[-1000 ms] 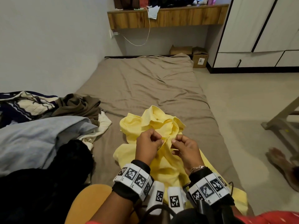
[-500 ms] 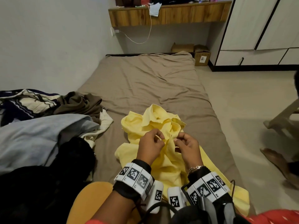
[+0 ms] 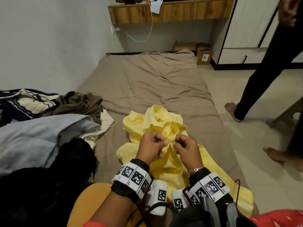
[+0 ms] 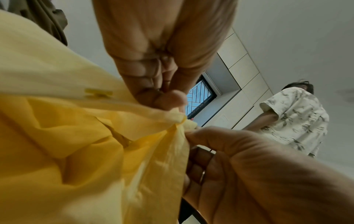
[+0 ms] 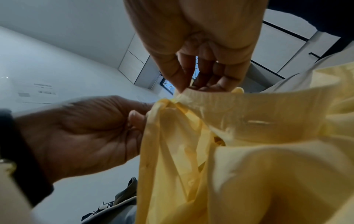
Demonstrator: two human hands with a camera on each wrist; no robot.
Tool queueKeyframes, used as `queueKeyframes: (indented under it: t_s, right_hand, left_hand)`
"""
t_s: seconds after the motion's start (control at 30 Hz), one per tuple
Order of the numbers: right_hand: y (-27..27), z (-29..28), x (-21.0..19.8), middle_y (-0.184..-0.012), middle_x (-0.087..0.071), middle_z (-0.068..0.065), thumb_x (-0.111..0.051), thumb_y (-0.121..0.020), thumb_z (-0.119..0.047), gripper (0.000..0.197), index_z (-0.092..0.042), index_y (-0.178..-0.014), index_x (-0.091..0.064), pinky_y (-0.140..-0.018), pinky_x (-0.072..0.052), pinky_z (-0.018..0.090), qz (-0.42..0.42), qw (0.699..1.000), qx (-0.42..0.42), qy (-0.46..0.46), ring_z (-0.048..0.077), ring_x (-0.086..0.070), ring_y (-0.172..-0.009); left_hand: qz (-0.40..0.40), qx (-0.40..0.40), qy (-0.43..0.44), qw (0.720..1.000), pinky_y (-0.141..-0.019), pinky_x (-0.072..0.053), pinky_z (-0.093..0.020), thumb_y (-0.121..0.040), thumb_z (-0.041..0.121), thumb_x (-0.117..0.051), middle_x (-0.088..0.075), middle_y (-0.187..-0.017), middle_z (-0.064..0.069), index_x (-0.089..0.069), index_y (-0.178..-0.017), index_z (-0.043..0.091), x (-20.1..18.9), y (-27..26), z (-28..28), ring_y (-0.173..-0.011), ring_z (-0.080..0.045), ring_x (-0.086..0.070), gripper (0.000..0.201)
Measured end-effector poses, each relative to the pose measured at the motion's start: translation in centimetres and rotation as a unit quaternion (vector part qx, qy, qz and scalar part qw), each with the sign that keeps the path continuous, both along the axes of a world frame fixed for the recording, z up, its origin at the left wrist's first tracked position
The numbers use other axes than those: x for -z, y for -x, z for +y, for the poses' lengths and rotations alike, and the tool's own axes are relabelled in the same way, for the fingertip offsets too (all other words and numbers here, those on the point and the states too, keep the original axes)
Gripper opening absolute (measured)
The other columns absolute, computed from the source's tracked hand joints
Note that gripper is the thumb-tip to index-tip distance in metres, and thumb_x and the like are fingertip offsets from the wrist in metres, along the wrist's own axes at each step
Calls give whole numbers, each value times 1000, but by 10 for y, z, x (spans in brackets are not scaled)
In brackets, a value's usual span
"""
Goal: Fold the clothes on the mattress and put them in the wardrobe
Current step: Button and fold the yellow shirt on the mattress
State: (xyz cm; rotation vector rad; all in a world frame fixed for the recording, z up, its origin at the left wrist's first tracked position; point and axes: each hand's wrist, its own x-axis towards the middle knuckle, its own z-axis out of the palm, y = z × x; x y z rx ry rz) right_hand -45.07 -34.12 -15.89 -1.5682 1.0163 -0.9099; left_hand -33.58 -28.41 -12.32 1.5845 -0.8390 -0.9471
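Note:
A crumpled pale yellow shirt [image 3: 157, 122] lies on the brown-sheeted mattress [image 3: 147, 79] in front of me. My left hand [image 3: 151, 145] and right hand [image 3: 186, 147] meet over it, each pinching the shirt's front edge. In the left wrist view the left hand [image 4: 164, 94] pinches the yellow placket [image 4: 76, 97] beside a buttonhole. In the right wrist view the right hand [image 5: 197, 86] pinches the banded edge of the shirt [image 5: 249, 109], which also has a buttonhole. The white wardrobe [image 3: 246, 27] stands at the far right.
A heap of clothes [image 3: 49, 125], grey-blue, brown, patterned and black, lies at my left against the wall. A second person [image 3: 270, 63] in dark trousers stands barefoot on the floor at right. Cardboard boxes [image 3: 203, 53] sit past the mattress under a wooden shelf [image 3: 164, 12].
My hands have drawn closer together on the shirt's edge. A person has walked into view at right; before, only a foot showed.

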Motion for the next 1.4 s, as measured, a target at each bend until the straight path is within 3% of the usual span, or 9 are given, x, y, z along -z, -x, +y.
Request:
queueKeyframes:
  t_s: [0.17,0.37,0.63,0.73,0.87,0.93,1.2,1.27,1.4]
  right_hand:
    - [1,1,0,-70,-57,-9,-61,-81,3,35,-32,-73,-56,-73,-51,43,14,1000,-4,23,16,-54,-70]
    - [4,1,-6,-68,-59,1,-45,-88,11,36,-19,-76,-61,-55,-52,20,-45,998,-48,-14,3,-59,-57]
    - [3,-5,-11,-66,-59,0,-65,-76,4,34,-25,-63,-54,-57,-54,33,43,992,-13,121,18,-63,-55]
    - [0,-6,-6,-72,-58,3,-66,-75,0,16,-13,-68,-61,-57,-49,35,97,974,8,206,24,-58,-60]
    - [-1,-5,-2,-73,-58,3,-68,-75,-5,5,-6,-72,-65,-56,-31,9,131,953,16,272,11,-45,-62]
    - [-2,-5,0,-71,-58,1,-65,-74,-12,5,-8,-71,-65,-56,-34,5,111,957,22,266,8,-45,-61]
    - [5,-15,-9,-65,-60,4,-59,-83,8,19,-9,-73,-60,-51,-51,19,-95,995,-41,0,5,-59,-50]
    - [7,-18,-14,-65,-60,2,-58,-84,7,24,-14,-73,-60,-51,-52,20,-101,994,-42,15,8,-60,-52]
    - [6,-22,-19,-70,-62,-2,-70,-79,-7,7,-11,-75,-66,-58,-55,30,46,985,-67,150,20,-64,-60]
  left_hand:
    - [1,-3,0,1000,-35,-38,-20,-84,-6,-61,-52,-55,0,-56,-72,6,2,1,-1,-33,-11,-43,18]
    - [-22,-20,8,1000,-37,-40,-20,-83,-7,-61,-55,-57,0,-57,-70,8,5,0,-3,-36,-11,-45,20]
    - [8,-61,28,998,-40,-45,-21,-82,-7,-62,-58,-57,-6,-60,-66,7,10,6,-10,-36,-11,-49,21]
    - [36,-36,46,998,-42,-47,-19,-85,-1,-61,-56,-57,-7,-61,-70,4,10,7,-10,-39,-8,-51,16]
    - [20,-41,47,998,-43,-46,-18,-84,0,-63,-58,-61,-8,-59,-73,3,16,11,-11,-39,-7,-52,12]
    - [12,-52,46,998,-42,-45,-18,-86,-1,-60,-55,-59,-7,-57,-69,5,19,10,-13,-37,-7,-50,18]
    - [43,22,-18,999,-38,-39,-16,-92,-2,-50,-47,-58,-5,-57,-71,9,15,1,-17,-44,-7,-42,25]
    - [53,16,-29,998,-39,-38,-16,-93,0,-48,-48,-60,-5,-57,-72,8,14,-3,-16,-48,-9,-43,24]
    - [-44,14,9,999,-44,-35,-21,-91,1,-52,-47,-55,-3,-55,-69,11,14,-4,-20,-44,-9,-40,25]
